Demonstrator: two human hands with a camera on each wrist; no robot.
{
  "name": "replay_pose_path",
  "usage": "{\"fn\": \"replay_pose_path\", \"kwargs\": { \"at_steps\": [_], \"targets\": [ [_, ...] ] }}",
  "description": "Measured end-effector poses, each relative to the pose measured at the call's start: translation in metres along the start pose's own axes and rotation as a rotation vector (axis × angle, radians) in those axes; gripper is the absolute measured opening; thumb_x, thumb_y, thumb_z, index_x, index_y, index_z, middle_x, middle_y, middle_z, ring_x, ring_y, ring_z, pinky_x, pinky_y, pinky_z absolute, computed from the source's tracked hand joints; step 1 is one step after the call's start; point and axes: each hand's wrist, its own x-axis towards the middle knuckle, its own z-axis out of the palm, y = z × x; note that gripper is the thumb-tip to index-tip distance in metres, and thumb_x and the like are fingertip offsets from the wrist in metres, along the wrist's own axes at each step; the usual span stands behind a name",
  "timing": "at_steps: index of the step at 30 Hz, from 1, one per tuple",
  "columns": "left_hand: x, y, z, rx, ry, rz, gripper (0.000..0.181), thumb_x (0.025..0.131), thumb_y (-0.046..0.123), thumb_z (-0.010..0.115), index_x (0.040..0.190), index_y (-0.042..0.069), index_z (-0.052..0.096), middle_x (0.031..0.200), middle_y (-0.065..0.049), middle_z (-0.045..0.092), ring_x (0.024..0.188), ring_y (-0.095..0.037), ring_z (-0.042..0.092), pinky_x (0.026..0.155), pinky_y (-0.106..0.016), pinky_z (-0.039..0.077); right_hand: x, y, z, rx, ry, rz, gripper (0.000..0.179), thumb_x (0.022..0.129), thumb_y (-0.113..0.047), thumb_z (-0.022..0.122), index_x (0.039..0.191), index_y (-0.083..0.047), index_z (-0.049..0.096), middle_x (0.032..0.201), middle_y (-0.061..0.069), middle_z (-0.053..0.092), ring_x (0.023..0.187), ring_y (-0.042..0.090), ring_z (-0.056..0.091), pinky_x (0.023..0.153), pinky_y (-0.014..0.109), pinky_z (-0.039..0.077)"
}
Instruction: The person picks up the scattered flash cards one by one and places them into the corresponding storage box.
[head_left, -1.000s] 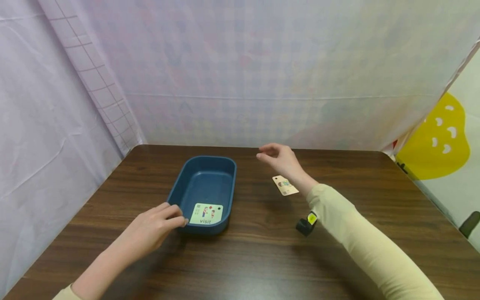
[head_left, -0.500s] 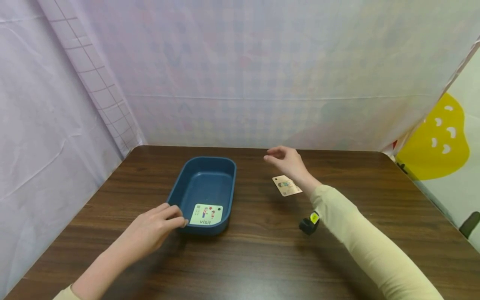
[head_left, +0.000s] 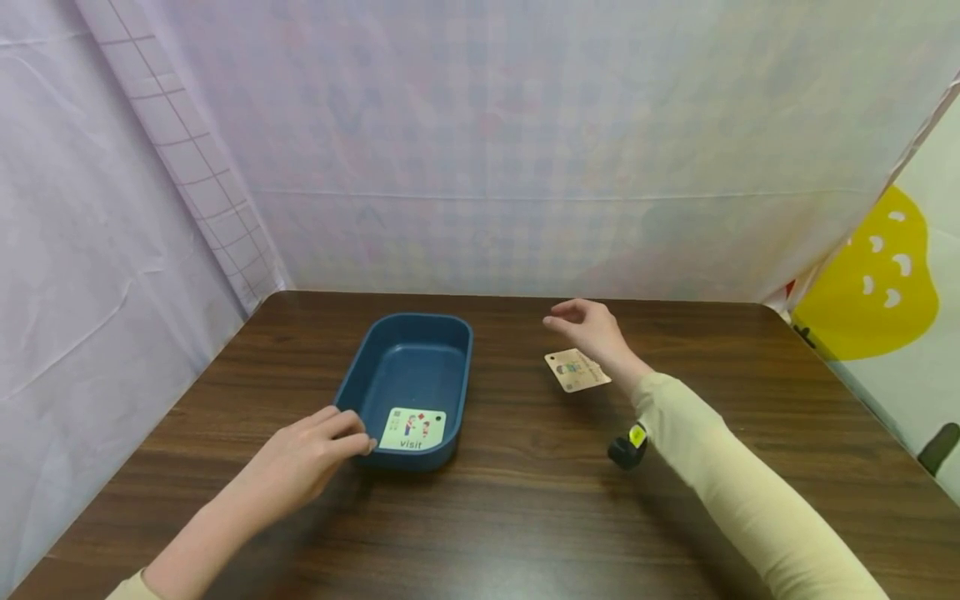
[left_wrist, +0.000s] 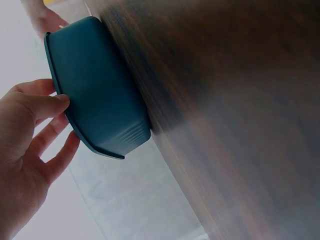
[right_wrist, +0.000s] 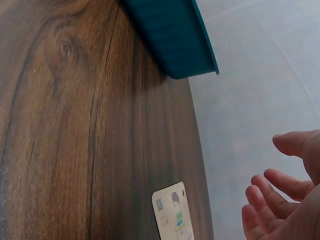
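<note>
A blue plastic bin [head_left: 420, 375] stands on the table left of centre. Inside, at its near end, lies a pale card [head_left: 412, 427] printed with small figures and the word "visit". My left hand [head_left: 307, 454] pinches the bin's near-left rim; in the left wrist view its thumb [left_wrist: 52, 105] presses the outer wall while the fingers reach over the edge. To the right, a beige card [head_left: 573, 371] with a cartoon child lies flat on the wood. Above it hovers my right hand [head_left: 592, 333], fingers loosely bent, holding nothing and apart from the card.
The dark wood table [head_left: 510, 517] ends at a pale curtain [head_left: 487, 167] behind. Another curtain [head_left: 90, 250] hangs on the left. A black strap device with a yellow sticker [head_left: 628, 446] sits on my right wrist. At the far right is a yellow printed shape [head_left: 873, 283].
My right hand has moved rightward and slightly toward me, uncovering more of the beige card. The left hand, bin and both cards stay in place.
</note>
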Motion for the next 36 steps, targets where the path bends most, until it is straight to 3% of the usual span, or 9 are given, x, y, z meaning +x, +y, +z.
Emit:
{"fn": "replay_pose_path", "kwargs": {
  "at_steps": [4, 7, 11, 13, 20, 23, 28, 32, 36],
  "targets": [
    [0.000, 0.000, 0.000, 0.005, -0.004, -0.001, 0.035, 0.077, -0.002, 0.074, 0.098, 0.025, 0.070, 0.094, 0.011, 0.058, 0.083, -0.005, 0.052, 0.063, -0.017, 0.049, 0.000, 0.004, -0.002, 0.001, -0.017, 0.025, 0.047, 0.096, -0.032, 0.063, 0.132, -0.003, 0.058, 0.133, 0.022, 0.061, 0.125, 0.037, 0.056, 0.105, 0.050, 0.046],
    [0.000, 0.000, 0.001, 0.005, 0.003, 0.002, 0.020, 0.100, 0.013, 0.054, 0.098, 0.025, 0.070, 0.094, 0.011, 0.058, 0.083, -0.005, 0.052, 0.063, -0.017, 0.049, 0.000, 0.006, -0.003, 0.008, -0.037, 0.056, 0.048, 0.097, -0.034, 0.062, 0.134, -0.003, 0.056, 0.135, 0.021, 0.059, 0.126, 0.037, 0.054, 0.105, 0.050, 0.046],
    [0.000, 0.000, 0.002, 0.007, 0.023, 0.004, 0.056, 0.107, 0.033, 0.016, 0.096, 0.025, 0.070, 0.092, 0.012, 0.058, 0.082, -0.005, 0.051, 0.063, -0.016, 0.048, -0.001, 0.010, -0.004, 0.010, -0.045, 0.080, 0.049, 0.097, -0.034, 0.062, 0.134, -0.003, 0.055, 0.136, 0.021, 0.057, 0.128, 0.038, 0.052, 0.104, 0.050, 0.046],
    [0.000, 0.001, 0.002, 0.009, 0.032, 0.003, 0.057, 0.107, 0.034, 0.015, 0.095, 0.025, 0.070, 0.092, 0.012, 0.057, 0.081, -0.004, 0.051, 0.062, -0.016, 0.047, 0.000, 0.012, -0.004, 0.000, -0.040, 0.084, 0.048, 0.096, -0.034, 0.063, 0.133, -0.004, 0.056, 0.136, 0.021, 0.058, 0.128, 0.038, 0.052, 0.105, 0.050, 0.046],
    [0.000, 0.001, 0.002, 0.004, 0.026, -0.003, 0.055, 0.107, 0.033, 0.016, 0.096, 0.025, 0.070, 0.092, 0.013, 0.057, 0.080, -0.004, 0.050, 0.061, -0.015, 0.046, -0.002, 0.021, -0.005, -0.043, -0.027, 0.082, 0.048, 0.096, -0.031, 0.063, 0.132, -0.001, 0.057, 0.134, 0.024, 0.059, 0.127, 0.039, 0.053, 0.107, 0.051, 0.044],
    [0.000, 0.001, 0.001, -0.002, 0.016, -0.003, 0.037, 0.107, 0.024, 0.035, 0.096, 0.025, 0.070, 0.093, 0.012, 0.057, 0.081, -0.005, 0.050, 0.060, -0.015, 0.046, -0.003, 0.025, -0.006, -0.058, -0.022, 0.088, 0.048, 0.096, -0.031, 0.063, 0.131, 0.000, 0.057, 0.134, 0.025, 0.059, 0.127, 0.040, 0.053, 0.107, 0.051, 0.044],
    [0.000, 0.001, 0.001, 0.000, 0.007, -0.002, 0.028, 0.105, 0.019, 0.043, 0.097, 0.025, 0.070, 0.093, 0.012, 0.057, 0.082, -0.005, 0.051, 0.061, -0.016, 0.047, -0.004, 0.028, -0.007, -0.077, -0.033, 0.102, 0.050, 0.095, -0.031, 0.064, 0.133, 0.001, 0.056, 0.136, 0.025, 0.057, 0.128, 0.041, 0.051, 0.109, 0.052, 0.043],
    [0.000, 0.002, 0.000, -0.002, -0.008, -0.010, 0.025, 0.085, 0.003, 0.068, 0.098, 0.025, 0.070, 0.094, 0.012, 0.058, 0.083, -0.005, 0.051, 0.062, -0.017, 0.049, -0.005, 0.030, -0.007, -0.088, -0.049, 0.120, 0.052, 0.095, -0.031, 0.063, 0.135, 0.001, 0.054, 0.138, 0.025, 0.055, 0.130, 0.041, 0.050, 0.110, 0.052, 0.041],
    [0.001, 0.002, 0.000, 0.007, -0.020, -0.015, 0.036, 0.073, -0.001, 0.076, 0.097, 0.025, 0.070, 0.093, 0.011, 0.058, 0.083, -0.005, 0.051, 0.062, -0.017, 0.049, -0.006, 0.032, -0.007, -0.098, -0.068, 0.133, 0.053, 0.095, -0.030, 0.063, 0.136, 0.001, 0.052, 0.139, 0.026, 0.054, 0.129, 0.041, 0.050, 0.109, 0.053, 0.041]
  ]
}}
